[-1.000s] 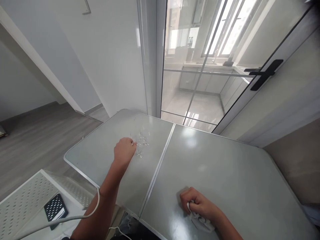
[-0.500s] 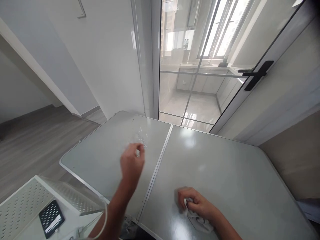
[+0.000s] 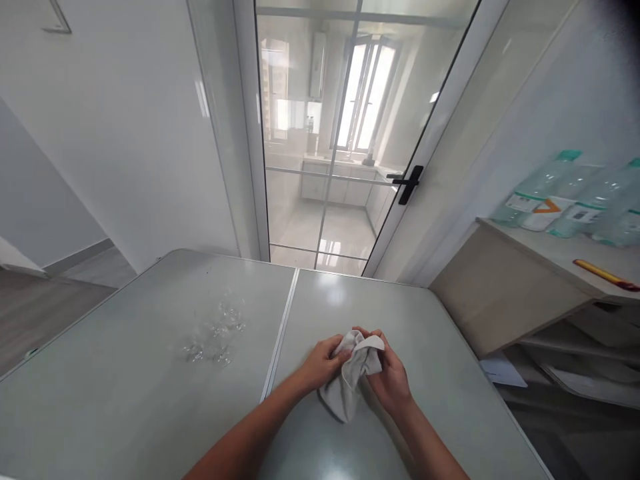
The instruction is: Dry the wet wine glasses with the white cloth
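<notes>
Left hand [image 3: 324,363] closed, pinching bunched pale cloth [image 3: 344,392]; right hand [image 3: 393,383] curled in, gripping cloth's other side; cloth at desk's [image 3: 440,360] right panel, contact below unclear; clear shiny pieces [image 3: 220,329] scattered on left panel.

Free room btwn cloth [image 3: 341,399] & far tbl edge [image 3: 360,277], see-thru bits [image 3: 231,320] in way L.

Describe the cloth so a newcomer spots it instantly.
Start with the grey table and its pale seam. Just right of that seam, the left hand and right hand hold the cloth. It's crumpled, off-white and opaque, unlike the scattered clear bits left of the seam.
</notes>
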### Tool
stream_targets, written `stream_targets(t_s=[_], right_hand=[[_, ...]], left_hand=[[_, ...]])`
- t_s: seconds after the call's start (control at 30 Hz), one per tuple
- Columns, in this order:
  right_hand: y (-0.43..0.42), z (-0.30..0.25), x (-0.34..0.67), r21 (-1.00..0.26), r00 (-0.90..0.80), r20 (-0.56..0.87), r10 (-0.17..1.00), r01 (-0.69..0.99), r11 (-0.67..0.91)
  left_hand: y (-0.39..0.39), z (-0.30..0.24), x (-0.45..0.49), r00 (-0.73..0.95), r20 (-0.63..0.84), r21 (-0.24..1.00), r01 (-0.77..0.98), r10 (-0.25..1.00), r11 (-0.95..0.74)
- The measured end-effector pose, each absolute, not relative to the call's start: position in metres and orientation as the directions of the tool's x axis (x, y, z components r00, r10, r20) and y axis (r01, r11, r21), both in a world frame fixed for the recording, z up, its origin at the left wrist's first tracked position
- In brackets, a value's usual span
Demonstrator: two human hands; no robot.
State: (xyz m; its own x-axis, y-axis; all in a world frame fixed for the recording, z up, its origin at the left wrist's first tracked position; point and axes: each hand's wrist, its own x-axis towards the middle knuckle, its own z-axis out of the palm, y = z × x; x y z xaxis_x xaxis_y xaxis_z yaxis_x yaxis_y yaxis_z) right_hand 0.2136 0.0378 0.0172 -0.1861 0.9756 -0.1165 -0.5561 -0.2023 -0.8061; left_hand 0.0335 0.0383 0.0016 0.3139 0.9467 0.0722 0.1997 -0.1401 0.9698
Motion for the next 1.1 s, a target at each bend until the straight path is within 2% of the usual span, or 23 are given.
stream_targets(t_s=[0.1,0.2,0.27,0.33,0.43,0.5,0.6,0.67,0.87,0.97,1.03,1.1], right_hand=[[0.050,0.017,0.209,-0.824,-0.119,-0.187,0.975,-0.521,-0.222],[0.055,0.006,0.200,-0.854,-0.192,-0.315,0.930,-0.371,-0.366],[0.054,-0.006,0.193,-0.862,-0.217,-0.382,0.898,-0.266,-0.431],[0.053,-0.016,0.189,-0.872,-0.241,-0.353,0.904,-0.265,-0.411],[0.050,-0.018,0.190,-0.849,-0.240,-0.243,0.940,-0.416,-0.326],[0.047,-0.014,0.192,-0.804,-0.303,-0.217,0.928,-0.484,-0.346],[0.042,-0.014,0.192,-0.807,-0.446,-0.208,0.870,-0.425,-0.411],[0.040,-0.021,0.189,-0.839,-0.456,-0.175,0.873,-0.394,-0.374],[0.048,-0.021,0.191,-0.837,-0.214,-0.101,0.972,-0.510,-0.200],[0.051,-0.015,0.199,-0.866,-0.174,-0.131,0.976,-0.459,-0.199],[0.052,-0.015,0.205,-0.891,-0.072,-0.165,0.984,-0.417,-0.180],[0.054,-0.016,0.213,-0.921,0.015,-0.134,0.991,-0.370,-0.119]], left_hand=[[0.035,-0.014,0.036,0.124,0.113,0.975,0.175,0.986,-0.134],[0.031,-0.024,0.034,-0.073,0.158,0.976,0.164,0.985,-0.144],[0.031,-0.025,0.031,-0.139,0.174,0.979,0.127,0.975,-0.157],[0.031,-0.024,0.028,-0.178,0.171,0.984,0.086,0.969,-0.158],[0.033,-0.023,0.024,-0.210,0.160,0.986,0.091,0.965,-0.143],[0.034,-0.023,0.022,-0.206,0.158,0.983,0.127,0.966,-0.134],[0.036,-0.024,0.021,-0.206,0.156,0.977,0.179,0.966,-0.120],[0.039,-0.024,0.019,-0.206,0.149,0.980,0.163,0.967,-0.117],[0.040,-0.012,0.006,-0.115,0.130,0.991,-0.017,0.985,-0.133],[0.040,-0.007,0.003,-0.136,0.144,0.987,-0.047,0.980,-0.152],[0.042,-0.007,0.002,-0.169,0.132,0.989,-0.042,0.977,-0.141],[0.044,-0.007,0.001,-0.177,0.107,0.992,-0.052,0.978,-0.118]])
